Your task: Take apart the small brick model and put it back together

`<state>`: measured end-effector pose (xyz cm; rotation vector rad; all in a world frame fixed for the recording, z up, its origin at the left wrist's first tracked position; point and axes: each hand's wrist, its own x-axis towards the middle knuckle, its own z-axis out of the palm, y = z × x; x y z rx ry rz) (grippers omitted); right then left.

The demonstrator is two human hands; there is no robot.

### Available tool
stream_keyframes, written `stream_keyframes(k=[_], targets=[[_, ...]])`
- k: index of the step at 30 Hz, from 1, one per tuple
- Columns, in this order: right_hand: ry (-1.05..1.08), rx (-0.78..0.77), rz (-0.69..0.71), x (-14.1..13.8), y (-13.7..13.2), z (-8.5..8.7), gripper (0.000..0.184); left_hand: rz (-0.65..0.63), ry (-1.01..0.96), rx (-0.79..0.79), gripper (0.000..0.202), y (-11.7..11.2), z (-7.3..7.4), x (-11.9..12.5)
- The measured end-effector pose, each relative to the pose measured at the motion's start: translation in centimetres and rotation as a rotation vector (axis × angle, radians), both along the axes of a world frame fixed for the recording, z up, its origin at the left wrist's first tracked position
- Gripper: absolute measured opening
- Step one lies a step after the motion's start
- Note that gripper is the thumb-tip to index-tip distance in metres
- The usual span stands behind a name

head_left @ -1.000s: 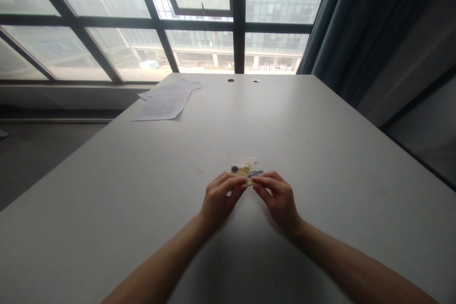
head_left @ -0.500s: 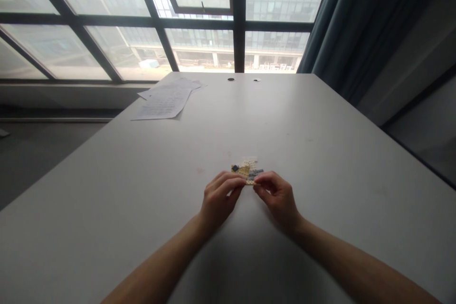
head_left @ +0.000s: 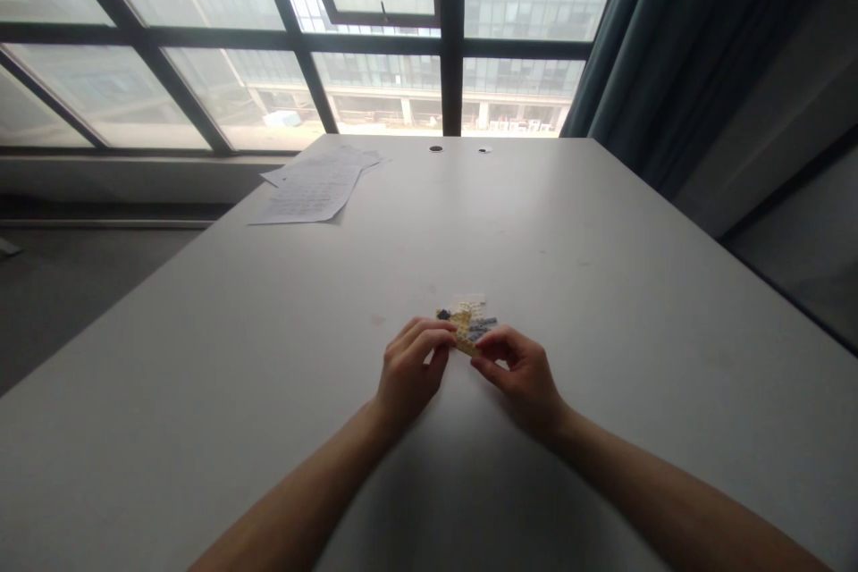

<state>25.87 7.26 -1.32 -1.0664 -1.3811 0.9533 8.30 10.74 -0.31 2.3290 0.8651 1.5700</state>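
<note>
My left hand (head_left: 416, 366) and my right hand (head_left: 519, 368) meet at the middle of the table, fingers closed in a pinch. Between their fingertips is a small tan studded strip (head_left: 465, 346), which looks like a toy building brick; each hand grips one end, and it slants down to the right. Just behind lie several small pieces in a cluster: yellow-tan ones (head_left: 462, 318), grey ones (head_left: 483, 323), pale ones (head_left: 470, 302) and a dark one (head_left: 443, 315). My fingers partly cover this cluster, and single shapes are too small to make out.
The white table (head_left: 268, 357) reaches to the window frame (head_left: 452, 89). Printed sheets of paper (head_left: 308, 188) lie at its far left. Two round holes, one of them a dark hole (head_left: 435, 148), sit near the far edge. A dark curtain (head_left: 630, 63) hangs at the right.
The tan strip has turned from nearly level to slanting, its right end lower and closer to me. My right fingertips have shifted slightly left and down.
</note>
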Motion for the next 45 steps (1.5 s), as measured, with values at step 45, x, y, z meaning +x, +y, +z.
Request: stream_keyframes(k=[45], targets=[[-0.154, 0.208, 0.015, -0.12, -0.51, 0.6, 0.018, -0.015, 0.229, -0.052, 0.05, -0.56, -0.02, 0.1]])
